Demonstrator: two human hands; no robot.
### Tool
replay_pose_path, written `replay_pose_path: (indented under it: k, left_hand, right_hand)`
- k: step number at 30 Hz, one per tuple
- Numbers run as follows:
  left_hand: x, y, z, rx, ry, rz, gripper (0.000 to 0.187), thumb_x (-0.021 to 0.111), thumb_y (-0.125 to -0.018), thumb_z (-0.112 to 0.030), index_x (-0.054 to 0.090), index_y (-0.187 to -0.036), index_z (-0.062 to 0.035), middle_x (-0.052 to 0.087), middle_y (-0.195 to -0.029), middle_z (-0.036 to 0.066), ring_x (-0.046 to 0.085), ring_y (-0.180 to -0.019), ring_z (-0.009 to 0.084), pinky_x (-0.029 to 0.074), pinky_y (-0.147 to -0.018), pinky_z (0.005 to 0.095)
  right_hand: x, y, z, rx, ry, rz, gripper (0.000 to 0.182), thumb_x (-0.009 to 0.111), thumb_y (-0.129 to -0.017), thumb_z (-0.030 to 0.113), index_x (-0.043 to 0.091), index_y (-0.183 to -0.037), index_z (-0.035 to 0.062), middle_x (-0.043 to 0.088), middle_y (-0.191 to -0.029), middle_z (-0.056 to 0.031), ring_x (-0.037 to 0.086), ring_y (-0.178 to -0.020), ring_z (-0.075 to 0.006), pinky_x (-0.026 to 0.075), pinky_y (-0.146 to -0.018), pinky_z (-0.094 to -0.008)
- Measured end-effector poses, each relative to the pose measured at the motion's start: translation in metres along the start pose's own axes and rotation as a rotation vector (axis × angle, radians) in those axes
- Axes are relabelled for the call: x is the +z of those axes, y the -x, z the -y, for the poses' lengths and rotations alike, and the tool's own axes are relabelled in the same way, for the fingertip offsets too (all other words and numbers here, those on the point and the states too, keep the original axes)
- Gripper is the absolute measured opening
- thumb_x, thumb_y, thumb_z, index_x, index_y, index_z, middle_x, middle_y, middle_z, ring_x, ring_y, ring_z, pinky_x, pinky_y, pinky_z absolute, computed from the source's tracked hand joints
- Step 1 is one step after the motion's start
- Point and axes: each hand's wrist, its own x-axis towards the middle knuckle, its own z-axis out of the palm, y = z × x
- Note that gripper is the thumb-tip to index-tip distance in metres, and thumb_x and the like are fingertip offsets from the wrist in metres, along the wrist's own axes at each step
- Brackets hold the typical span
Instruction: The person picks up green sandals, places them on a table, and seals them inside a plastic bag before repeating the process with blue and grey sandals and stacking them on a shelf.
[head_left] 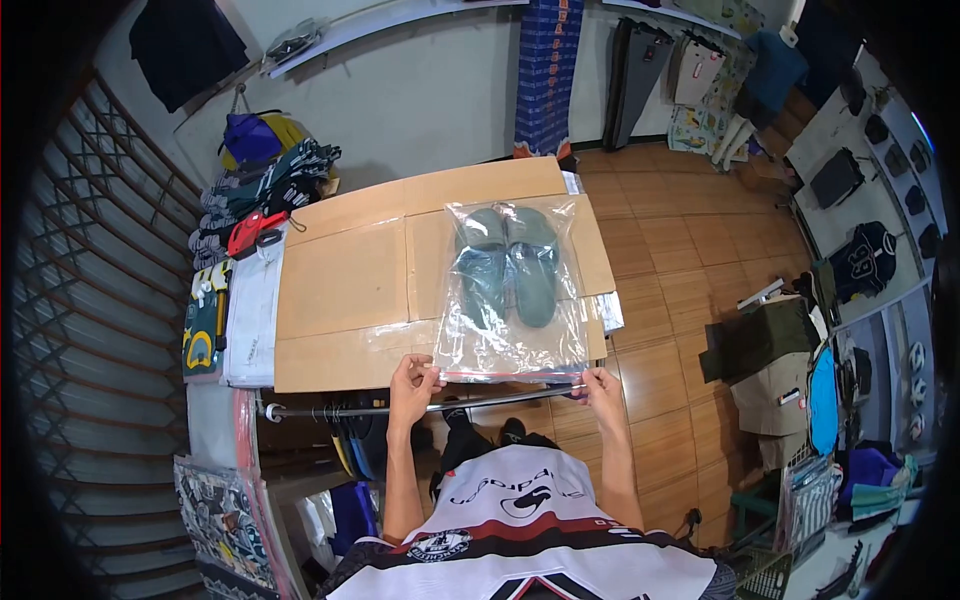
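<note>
A clear plastic zip bag point(515, 352) lies flat on a cardboard sheet point(340, 290), its red-striped edge toward me. Inside it sits a pair of dark green slide sandals point(537, 280), side by side. My left hand point(411, 385) pinches the near left corner of the bag between thumb and fingers. At the near right corner, my right hand point(602, 390) pinches the bag's other end. The striped edge is stretched straight between both hands.
A metal clothes rail point(500, 400) runs along the near table edge, with hangers at its left. Left of the cardboard are a red tape dispenser point(258, 232), packed white bags point(254, 320) and folded clothes point(290, 180). Displayed goods point(770, 380) stand at right.
</note>
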Motion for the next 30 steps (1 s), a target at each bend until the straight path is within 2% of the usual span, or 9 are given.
replay_pose_path:
  k: [8,12,17,26,30]
  left_hand:
    - [0.006,0.002,0.007,0.054,0.054,-0.08,0.024,0.068,-0.098,-0.006,0.052,-0.115,-0.0022,0.07,-0.085,0.009,0.07,-0.076,0.0139,0.061,-0.069,0.0265]
    - [0.008,0.001,0.014,0.085,0.09,-0.11,0.024,0.068,-0.098,-0.004,0.049,-0.113,-0.0038,0.07,-0.087,0.01,0.07,-0.077,0.0139,0.061,-0.069,0.0271]
    - [0.012,0.001,0.01,0.067,0.128,-0.097,0.024,0.066,-0.1,-0.004,0.046,-0.114,-0.002,0.069,-0.089,0.011,0.07,-0.079,0.0149,0.063,-0.07,0.0291]
    - [0.011,0.001,0.008,0.073,0.115,-0.05,0.026,0.068,-0.099,-0.007,0.047,-0.114,-0.0026,0.069,-0.085,0.009,0.07,-0.077,0.0143,0.062,-0.069,0.0279]
    - [0.011,0.001,0.012,0.078,0.131,-0.068,0.027,0.07,-0.099,-0.008,0.047,-0.113,-0.0036,0.07,-0.082,0.008,0.071,-0.075,0.0142,0.061,-0.068,0.0271]
  right_hand:
    - [-0.002,-0.003,-0.012,-0.112,0.001,0.021,0.02,0.059,-0.106,0.022,0.064,-0.097,0.0043,0.071,-0.087,-0.0059,0.066,-0.072,-0.0107,0.05,-0.061,-0.0243]
    - [0.001,-0.001,-0.008,-0.1,-0.005,-0.008,0.02,0.059,-0.105,0.022,0.064,-0.096,0.0044,0.071,-0.085,-0.0056,0.066,-0.072,-0.0105,0.05,-0.06,-0.024]
    - [0.008,0.006,0.009,-0.006,0.026,-0.022,0.021,0.06,-0.105,0.022,0.065,-0.095,0.0039,0.071,-0.085,-0.0063,0.067,-0.071,-0.0112,0.05,-0.06,-0.0237]
    - [0.007,-0.002,-0.006,-0.134,0.009,0.031,0.018,0.063,-0.104,0.019,0.065,-0.094,0.0034,0.071,-0.085,-0.0061,0.065,-0.07,-0.0105,0.05,-0.061,-0.0236]
    - [0.007,-0.001,-0.007,-0.11,0.001,0.026,0.02,0.064,-0.103,0.021,0.066,-0.094,0.0032,0.072,-0.085,-0.0066,0.066,-0.071,-0.011,0.051,-0.061,-0.024]
